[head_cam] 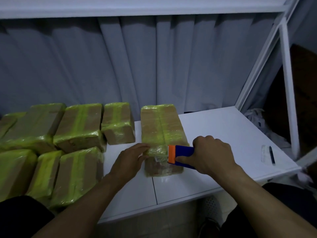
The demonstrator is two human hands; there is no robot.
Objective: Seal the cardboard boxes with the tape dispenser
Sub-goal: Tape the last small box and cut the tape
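The box [161, 124] runs near-to-far. The right hand [212, 157], fingers clamped on the tape dispenser [184, 154], is at its near end. The left hand [128, 162], fingers straight, braces its left side.

White table [223, 134] occupies lower centre and right, with a seam running across its top at lower centre. Grey pleated curtain [120, 66] hangs behind it, across the upper frame. White shelf [137, 6] runs along the top edge, with a white post [288, 83] at right. Black pen [272, 155] lies near the table's right edge, just beside a clear strip [265, 153]. Crumpled white bag [255, 117] sits beyond the table, at right. Tiled floor [154, 225] shows at bottom centre.
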